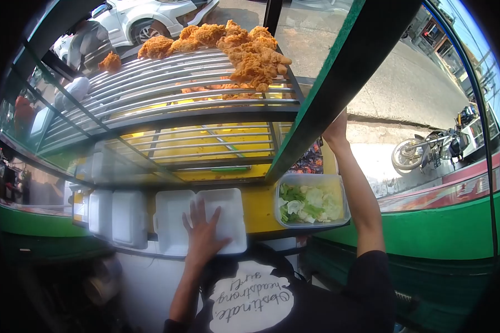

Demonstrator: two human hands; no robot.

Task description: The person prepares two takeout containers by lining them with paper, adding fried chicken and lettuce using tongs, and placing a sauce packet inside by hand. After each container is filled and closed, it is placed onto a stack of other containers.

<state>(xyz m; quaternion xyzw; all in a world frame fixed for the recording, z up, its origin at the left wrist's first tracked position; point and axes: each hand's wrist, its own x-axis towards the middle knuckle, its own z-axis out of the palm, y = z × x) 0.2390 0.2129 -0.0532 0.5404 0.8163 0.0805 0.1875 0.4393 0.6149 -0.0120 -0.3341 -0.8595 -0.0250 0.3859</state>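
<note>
My left hand [205, 230] lies with spread fingers on an opened white foam food box [231, 213], near the fold between its two halves. My right arm reaches up past the right side of a dark post. Only part of my right hand [336, 132] shows beside the post; its fingers are hidden, so whether it holds something cannot be seen. Below that arm stands a clear plastic tub [312, 224] with cut lettuce [308, 202] in it. Behind the tub is a dark, colourfully printed item [310, 161], partly covered by the post.
Fried chicken pieces [255, 58] rest on a metal rack [166, 72] inside the glass case. Beneath it, a green-handled utensil [230, 168] lies on a yellow surface. Closed foam boxes [129, 217] stand at left. The slanting post [339, 77] separates case and right arm. A motorcycle [433, 147] is outside.
</note>
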